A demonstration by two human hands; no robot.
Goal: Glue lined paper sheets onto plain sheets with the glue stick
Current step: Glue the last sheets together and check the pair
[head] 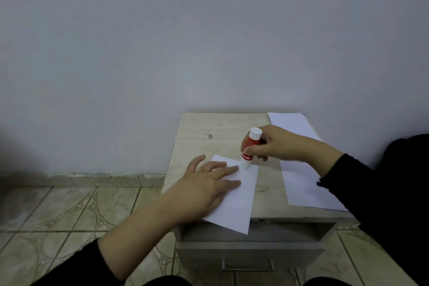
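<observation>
A plain white sheet (239,204) lies tilted on the small wooden cabinet top (199,137), its near corner hanging over the front edge. My left hand (206,183) presses flat on its left part with straight, spread fingers. My right hand (276,144) grips a red and white glue stick (249,148), held nearly upright with its lower end touching the sheet near the far edge. A lined sheet (304,188) lies to the right, partly under my right forearm. Another white sheet (292,123) rests at the far right corner.
The cabinet stands against a pale grey wall (209,30). Its top drawer (250,251) is pulled open below the front edge, with a metal handle (247,264). Patterned floor tiles (69,216) spread to the left.
</observation>
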